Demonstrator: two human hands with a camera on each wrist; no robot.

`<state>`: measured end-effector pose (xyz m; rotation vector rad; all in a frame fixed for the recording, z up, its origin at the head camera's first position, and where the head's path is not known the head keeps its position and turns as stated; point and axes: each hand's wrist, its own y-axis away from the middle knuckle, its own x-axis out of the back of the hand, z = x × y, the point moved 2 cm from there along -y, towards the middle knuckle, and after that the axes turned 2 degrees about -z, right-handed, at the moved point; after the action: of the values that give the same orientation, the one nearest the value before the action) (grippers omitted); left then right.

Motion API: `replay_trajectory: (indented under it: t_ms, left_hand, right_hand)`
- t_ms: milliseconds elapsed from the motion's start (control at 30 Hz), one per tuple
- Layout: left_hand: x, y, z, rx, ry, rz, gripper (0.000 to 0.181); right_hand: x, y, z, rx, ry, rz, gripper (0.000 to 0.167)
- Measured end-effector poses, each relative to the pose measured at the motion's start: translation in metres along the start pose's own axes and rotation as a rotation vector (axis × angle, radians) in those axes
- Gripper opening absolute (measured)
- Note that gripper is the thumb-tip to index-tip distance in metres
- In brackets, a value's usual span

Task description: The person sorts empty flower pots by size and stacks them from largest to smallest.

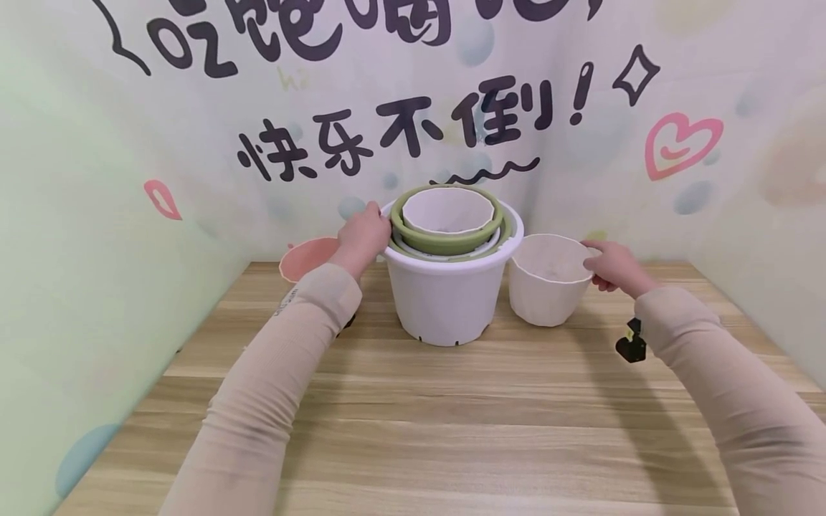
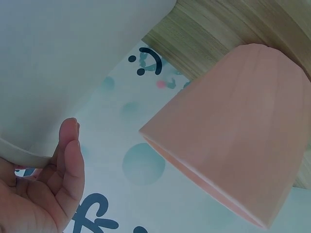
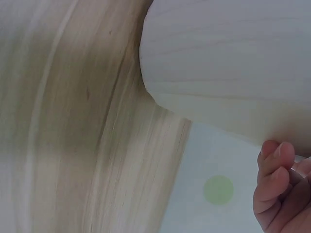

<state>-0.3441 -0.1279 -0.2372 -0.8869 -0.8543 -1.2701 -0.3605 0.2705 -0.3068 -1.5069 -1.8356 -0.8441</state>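
Observation:
A large white flowerpot (image 1: 445, 301) stands at the back middle of the table, with several smaller pots nested inside, among them a green pot (image 1: 445, 244) and a small white pot (image 1: 447, 208) on top. My left hand (image 1: 364, 233) grips the big pot's rim on its left side; the left wrist view shows the fingers (image 2: 73, 165) curled under that rim. Just right of the stack is a cream flowerpot (image 1: 548, 301), upright. Its right rim is pinched by my right hand (image 1: 613, 265), thumb on top and fingers (image 3: 274, 184) outside.
A pink flowerpot (image 1: 306, 259) stands left of the stack, partly hidden behind my left arm. The wood-grain table (image 1: 452, 416) meets a printed cloth backdrop (image 1: 290, 208) behind the pots. A small black object (image 1: 631, 342) shows beneath my right wrist.

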Motion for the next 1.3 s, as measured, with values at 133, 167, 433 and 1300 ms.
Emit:
replay_trajectory:
  t_ms: [133, 167, 433, 1300]
  left_hand:
    - [0.001, 0.0, 0.001, -0.004, -0.002, 0.0, 0.034]
    - [0.001, 0.001, 0.001, -0.005, -0.004, -0.001, 0.034]
    - [0.0, 0.001, 0.0, -0.015, -0.003, 0.0, 0.034]
    - [0.001, 0.003, 0.0, -0.011, -0.008, -0.005, 0.035]
  right_hand:
    - [0.001, 0.001, 0.0, 0.011, -0.01, -0.005, 0.056]
    - [0.001, 0.001, 0.0, 0.014, -0.014, -0.008, 0.056]
    - [0.007, 0.005, -0.009, 0.018, -0.034, -0.04, 0.052]
    - [0.082, 0.019, -0.056, -0.015, -0.057, 0.026, 0.041]
